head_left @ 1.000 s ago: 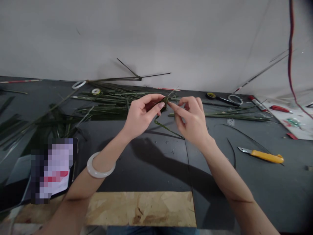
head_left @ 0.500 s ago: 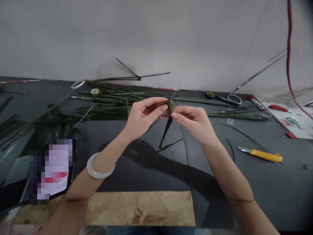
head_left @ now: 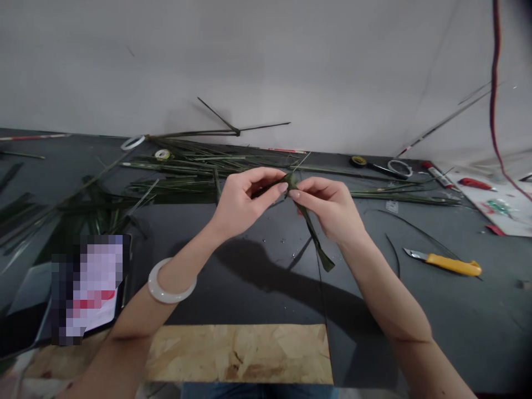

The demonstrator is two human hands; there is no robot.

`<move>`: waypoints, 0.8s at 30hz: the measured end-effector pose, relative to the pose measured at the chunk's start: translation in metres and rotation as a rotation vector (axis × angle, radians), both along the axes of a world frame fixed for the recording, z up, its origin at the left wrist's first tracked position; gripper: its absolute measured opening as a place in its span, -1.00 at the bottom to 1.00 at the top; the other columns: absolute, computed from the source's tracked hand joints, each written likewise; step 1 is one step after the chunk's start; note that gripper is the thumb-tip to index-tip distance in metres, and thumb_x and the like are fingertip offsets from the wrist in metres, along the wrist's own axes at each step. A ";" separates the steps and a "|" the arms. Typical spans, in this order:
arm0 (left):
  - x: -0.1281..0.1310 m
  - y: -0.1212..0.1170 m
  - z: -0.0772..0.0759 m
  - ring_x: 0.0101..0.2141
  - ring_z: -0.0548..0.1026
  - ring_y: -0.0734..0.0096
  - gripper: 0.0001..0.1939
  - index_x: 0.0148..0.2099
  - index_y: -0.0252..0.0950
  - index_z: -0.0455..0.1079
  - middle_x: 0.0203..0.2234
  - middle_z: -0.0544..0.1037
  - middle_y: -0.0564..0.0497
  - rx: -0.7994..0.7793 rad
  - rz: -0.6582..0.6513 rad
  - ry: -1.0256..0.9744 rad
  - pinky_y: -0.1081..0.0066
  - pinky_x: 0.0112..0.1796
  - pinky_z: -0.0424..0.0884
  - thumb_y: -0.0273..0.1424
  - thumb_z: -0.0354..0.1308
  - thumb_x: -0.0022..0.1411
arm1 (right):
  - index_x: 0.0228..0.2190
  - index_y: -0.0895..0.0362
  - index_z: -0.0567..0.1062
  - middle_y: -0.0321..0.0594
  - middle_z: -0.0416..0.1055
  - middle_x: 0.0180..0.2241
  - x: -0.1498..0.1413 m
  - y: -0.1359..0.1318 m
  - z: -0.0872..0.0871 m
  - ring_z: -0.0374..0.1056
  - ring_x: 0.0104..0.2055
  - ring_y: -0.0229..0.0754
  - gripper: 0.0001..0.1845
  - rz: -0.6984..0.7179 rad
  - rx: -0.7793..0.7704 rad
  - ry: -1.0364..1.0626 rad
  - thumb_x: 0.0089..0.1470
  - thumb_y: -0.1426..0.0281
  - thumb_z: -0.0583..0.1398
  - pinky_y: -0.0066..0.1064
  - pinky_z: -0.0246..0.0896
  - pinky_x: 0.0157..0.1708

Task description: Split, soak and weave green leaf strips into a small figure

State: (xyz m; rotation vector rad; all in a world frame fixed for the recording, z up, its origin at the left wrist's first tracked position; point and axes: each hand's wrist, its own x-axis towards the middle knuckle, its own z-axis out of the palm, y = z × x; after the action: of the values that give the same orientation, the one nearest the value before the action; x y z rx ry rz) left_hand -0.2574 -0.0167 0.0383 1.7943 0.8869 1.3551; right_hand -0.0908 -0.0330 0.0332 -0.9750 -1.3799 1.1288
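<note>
A folded green leaf strip point(head_left: 312, 230) is pinched between both hands above the dark table. Its long tail hangs down to the lower right and widens at the tip. My left hand point(head_left: 245, 197) grips the folded part from the left, thumb and fingers closed. From the other side, my right hand point(head_left: 326, 202) pinches the same strip with thumb and index finger. Fine stems poke up over the fold, whose inner part is hidden by the fingertips. A white bangle point(head_left: 171, 281) circles my left wrist.
Bundles of long green leaves point(head_left: 178, 188) lie along the back by the wall. At right are a yellow-handled knife point(head_left: 453, 264), a marker point(head_left: 437, 174) and black tape point(head_left: 357, 161). A tablet point(head_left: 97, 285) rests at left, near a wooden board point(head_left: 241, 354) in front.
The hanging tail of the leaf strip has swung from lower left to lower right, as the strip turned in my fingers. Both hands stay nearly in place, still pinching it.
</note>
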 end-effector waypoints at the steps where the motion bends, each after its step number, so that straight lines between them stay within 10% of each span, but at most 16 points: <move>1: 0.000 -0.001 -0.001 -0.42 0.54 0.42 -0.77 -0.26 -0.35 0.51 -0.39 0.60 -0.04 0.014 0.023 0.017 0.48 -0.39 0.48 -0.29 0.26 0.08 | -0.56 0.15 0.47 -0.37 0.33 -0.59 -0.001 -0.001 0.000 0.20 -0.58 -0.39 -0.82 -0.052 0.038 -0.049 -0.13 0.32 0.33 -0.49 0.14 -0.56; 13: 0.002 -0.001 -0.005 -0.50 0.49 0.49 -0.88 -0.29 -0.31 0.54 -0.45 0.61 0.01 0.375 0.247 0.301 0.51 -0.44 0.41 -0.45 0.17 0.13 | -0.46 0.15 0.43 -0.32 0.36 -0.57 -0.010 -0.012 -0.004 0.26 -0.57 -0.35 -0.87 -0.213 0.254 -0.421 0.06 0.36 0.17 -0.48 0.17 -0.55; 24: -0.013 0.001 0.006 -0.39 0.55 0.33 -0.82 -0.24 -0.29 0.58 -0.35 0.63 -0.03 0.079 0.049 0.397 0.43 -0.36 0.45 -0.42 0.19 0.11 | -0.34 0.11 0.52 -0.19 0.52 -0.39 0.001 -0.005 -0.003 0.42 -0.40 -0.20 -0.81 -0.109 0.487 -0.760 0.10 0.47 0.10 -0.38 0.30 -0.38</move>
State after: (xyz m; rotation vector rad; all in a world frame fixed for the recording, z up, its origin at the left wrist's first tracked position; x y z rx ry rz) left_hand -0.2703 -0.0153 0.0448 2.1590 1.1009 1.0915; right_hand -0.0898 -0.0379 0.0304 -1.1387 -2.0448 0.2836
